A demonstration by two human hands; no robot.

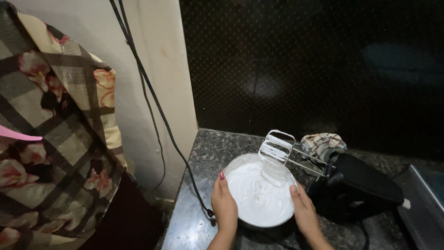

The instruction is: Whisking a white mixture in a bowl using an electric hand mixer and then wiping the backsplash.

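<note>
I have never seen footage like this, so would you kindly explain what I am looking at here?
This is one picture from a camera worn on a person's head, looking down at their own bare hands. The left hand and right hand cup the sides of a metal bowl of whipped white cream on a dark granite counter. Beside it lies a black electric hand mixer, its cream-coated beaters over the bowl's rim. A crumpled cloth lies behind, and a black cable hangs down the wall.

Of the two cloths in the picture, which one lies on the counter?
The small striped rag behind the black hand mixer lies on the granite counter. The large floral checked cloth hangs at the left instead.
</note>
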